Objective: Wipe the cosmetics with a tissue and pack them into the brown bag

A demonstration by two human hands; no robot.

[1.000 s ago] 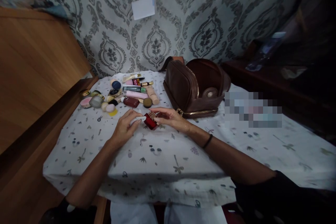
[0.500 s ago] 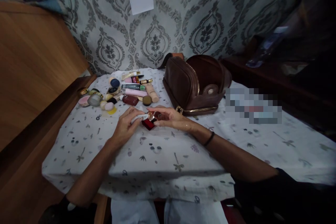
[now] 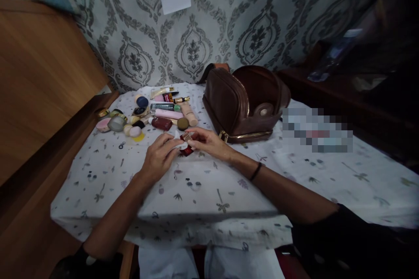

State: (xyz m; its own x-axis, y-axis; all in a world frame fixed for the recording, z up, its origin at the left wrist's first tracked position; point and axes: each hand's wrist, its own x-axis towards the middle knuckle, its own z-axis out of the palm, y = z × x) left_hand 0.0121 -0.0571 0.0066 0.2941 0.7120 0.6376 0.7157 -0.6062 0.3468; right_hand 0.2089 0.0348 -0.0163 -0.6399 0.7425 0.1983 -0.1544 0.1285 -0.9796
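my left hand (image 3: 161,153) pinches a white wipe (image 3: 179,140) on the little red bottle (image 3: 187,151). my right hand (image 3: 211,143) grips the bottle.

bag (image 3: 224,102): brown (gold zipper) | wallpaper (image 3: 193,48): grey damask | cloth (image 3: 203,200): white, leaf-printed

Both forearms angle in from the lower corners, sleeves dark. Left hand (image 3: 161,155) and right hand (image 3: 207,141) meet front-left of the brown bag, fingertips nearly together, both pinching. Right wrist has a thin dark band. Left fingers curled; exact thumb contact hard to tell, too small.
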